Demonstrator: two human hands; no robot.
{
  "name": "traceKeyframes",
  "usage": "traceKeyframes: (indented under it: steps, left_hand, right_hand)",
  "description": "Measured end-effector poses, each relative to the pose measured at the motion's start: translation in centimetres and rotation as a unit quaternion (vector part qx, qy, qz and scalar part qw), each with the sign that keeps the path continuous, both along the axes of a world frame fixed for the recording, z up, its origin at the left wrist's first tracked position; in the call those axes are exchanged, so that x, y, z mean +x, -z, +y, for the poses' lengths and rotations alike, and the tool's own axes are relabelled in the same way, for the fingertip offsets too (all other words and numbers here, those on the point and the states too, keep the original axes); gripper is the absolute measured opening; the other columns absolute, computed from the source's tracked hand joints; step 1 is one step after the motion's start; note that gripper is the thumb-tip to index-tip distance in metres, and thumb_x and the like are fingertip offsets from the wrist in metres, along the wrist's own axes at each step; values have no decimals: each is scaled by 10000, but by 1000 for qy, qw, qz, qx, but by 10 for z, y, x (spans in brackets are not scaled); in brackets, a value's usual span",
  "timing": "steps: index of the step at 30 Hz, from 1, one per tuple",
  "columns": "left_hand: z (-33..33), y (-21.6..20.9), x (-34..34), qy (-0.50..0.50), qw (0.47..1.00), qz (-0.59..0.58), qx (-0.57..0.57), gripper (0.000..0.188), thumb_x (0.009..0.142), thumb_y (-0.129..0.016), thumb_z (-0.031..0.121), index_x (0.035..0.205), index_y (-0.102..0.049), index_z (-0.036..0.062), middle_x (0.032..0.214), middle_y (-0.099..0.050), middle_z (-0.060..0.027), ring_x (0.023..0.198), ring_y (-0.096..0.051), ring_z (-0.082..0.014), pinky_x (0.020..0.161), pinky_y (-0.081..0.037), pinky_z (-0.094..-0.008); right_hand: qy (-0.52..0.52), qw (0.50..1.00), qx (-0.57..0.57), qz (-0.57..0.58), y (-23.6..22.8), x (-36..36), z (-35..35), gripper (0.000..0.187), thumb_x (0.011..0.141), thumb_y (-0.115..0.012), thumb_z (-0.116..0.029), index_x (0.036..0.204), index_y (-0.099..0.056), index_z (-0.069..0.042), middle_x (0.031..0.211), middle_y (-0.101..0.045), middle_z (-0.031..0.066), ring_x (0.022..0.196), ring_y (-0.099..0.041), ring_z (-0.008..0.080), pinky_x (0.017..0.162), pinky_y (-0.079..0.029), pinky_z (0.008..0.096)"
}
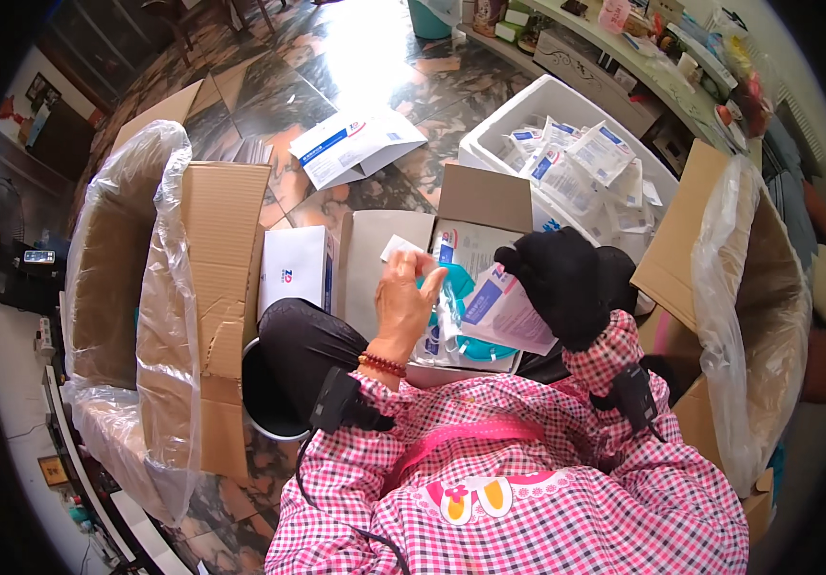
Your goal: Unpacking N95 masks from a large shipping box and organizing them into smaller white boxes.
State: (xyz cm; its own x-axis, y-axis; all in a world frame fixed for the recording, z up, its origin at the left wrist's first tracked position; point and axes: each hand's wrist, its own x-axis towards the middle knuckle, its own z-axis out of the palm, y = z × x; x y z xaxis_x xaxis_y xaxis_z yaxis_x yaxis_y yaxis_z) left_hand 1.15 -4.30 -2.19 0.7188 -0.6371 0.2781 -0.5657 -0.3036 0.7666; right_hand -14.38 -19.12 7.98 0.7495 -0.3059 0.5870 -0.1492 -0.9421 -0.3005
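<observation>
My left hand (pixel 406 295), bare with a bead bracelet at the wrist, pinches a small white slip (pixel 400 247) and rests against a clear packet with a teal item inside (pixel 453 287). My right hand (pixel 559 280), in a black glove, grips a white and blue sealed packet (pixel 507 311) just right of the left hand. Both hands work over an open small cardboard box (pixel 478 201) on my lap, with more packets lying in it. My sleeves are pink checked cloth.
A white foam box (pixel 490 129) full of blue and white packets stands ahead on the right. Large cardboard boxes lined with clear plastic stand at the left (pixel 217 220) and right (pixel 691 206). A white carton (pixel 295 268), a flattened carton (pixel 355 144) and a round bin (pixel 255 402) sit nearby.
</observation>
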Motion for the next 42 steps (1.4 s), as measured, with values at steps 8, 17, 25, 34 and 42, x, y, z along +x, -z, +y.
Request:
traceKeyframes:
  steps: [8,17,25,34,42]
  left_hand:
    - [6,-63,-26,227,910,323,-126,115,864,-761,67,961,-722,20,838,-725,-45,739,-652,-66,681,-538,-242]
    - [5,-45,-39,245,936,250,36,160,883,-605,-13,1034,-621,-65,784,-651,-98,727,-600,-132,683,-499,-259]
    - [3,-37,-52,117,878,418,-202,67,943,-601,16,1005,-626,16,878,-663,5,776,-595,-62,683,-491,-229]
    - [49,-23,8,35,883,437,-167,132,998,-604,113,1108,-580,45,1001,-650,-28,868,-623,-92,769,-516,-234]
    - [14,8,-24,12,992,-21,124,312,865,-736,181,1077,-580,12,960,-662,-161,863,-661,-337,774,-528,-411]
  right_hand:
    - [-11,997,76,10,14,2,4,168,846,-735,-214,799,-685,-60,710,-634,111,660,-591,318,637,-448,412]
    - [-26,999,42,3,30,4,12,191,844,-718,-260,736,-638,-124,661,-604,95,629,-600,304,585,-452,418]
    - [-27,998,-42,39,11,5,0,220,883,-693,-269,747,-599,-123,616,-576,106,560,-592,318,527,-446,410]
    - [263,958,102,-48,47,-42,-146,300,1009,-505,-160,1241,-676,-77,1085,-716,164,1012,-683,333,899,-526,356]
    - [505,862,48,-10,73,-65,-244,559,884,-692,-375,1347,-550,-95,1219,-659,191,1087,-641,394,918,-501,487]
